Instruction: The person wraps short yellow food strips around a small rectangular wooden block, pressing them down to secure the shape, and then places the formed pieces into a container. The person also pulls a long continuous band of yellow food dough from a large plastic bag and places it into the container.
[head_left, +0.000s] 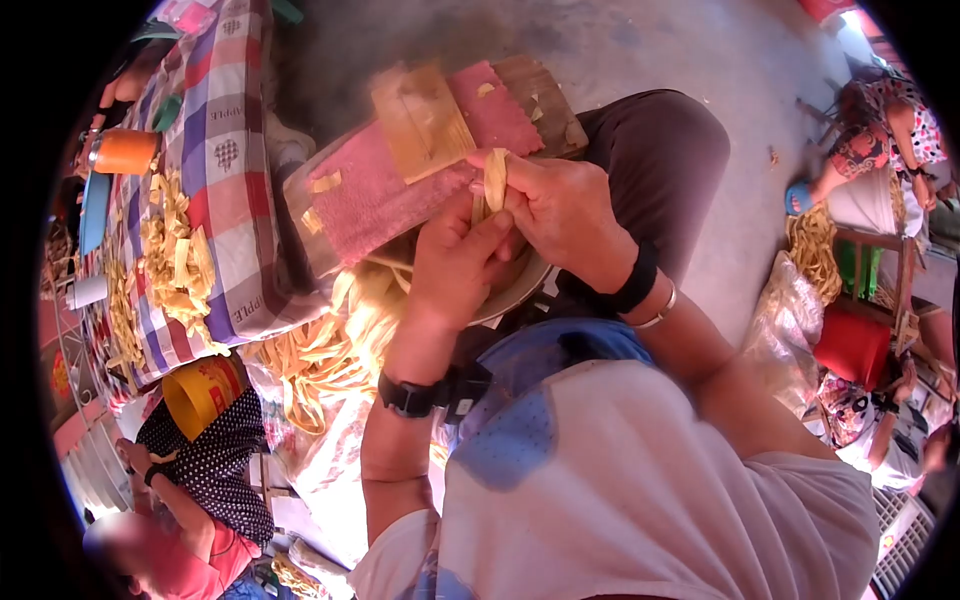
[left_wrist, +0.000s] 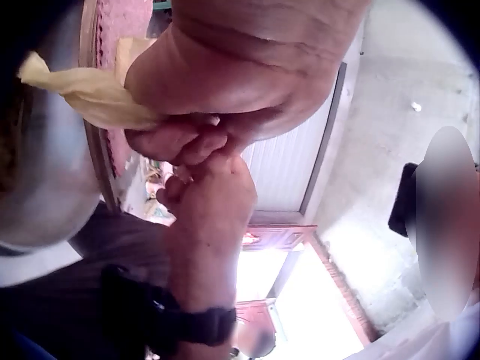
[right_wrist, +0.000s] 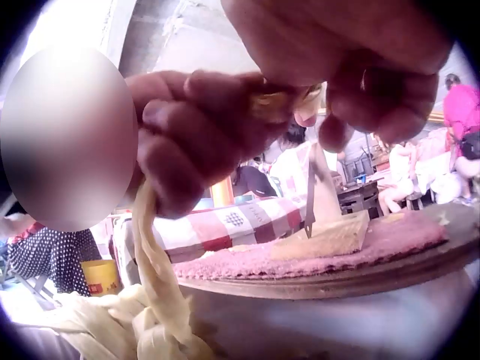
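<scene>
A pale yellow, soft flat strip (head_left: pixel 496 180) runs between both hands in front of the person's lap. My left hand (head_left: pixel 450 260) grips it with curled fingers, and a length of the strip (right_wrist: pixel 156 262) hangs from that hand in the right wrist view. My right hand (head_left: pixel 570 210) pinches the strip's upper part between thumb and forefinger. The fingertips of both hands meet closely; in the left wrist view the strip (left_wrist: pixel 97 97) sticks out beside the left hand. Just beyond them, a yellowish block (head_left: pixel 424 120) sits on a pink cloth (head_left: pixel 370 210) over a wooden board (head_left: pixel 545 95).
Under the hands is a basin (head_left: pixel 515 298). A heap of yellow strips (head_left: pixel 330 350) lies at the left. More strips (head_left: pixel 178 250) lie on a checked cloth (head_left: pixel 240 200) near an orange cup (head_left: pixel 125 152). Other people sit at both sides, one beside a yellow bucket (head_left: pixel 205 395).
</scene>
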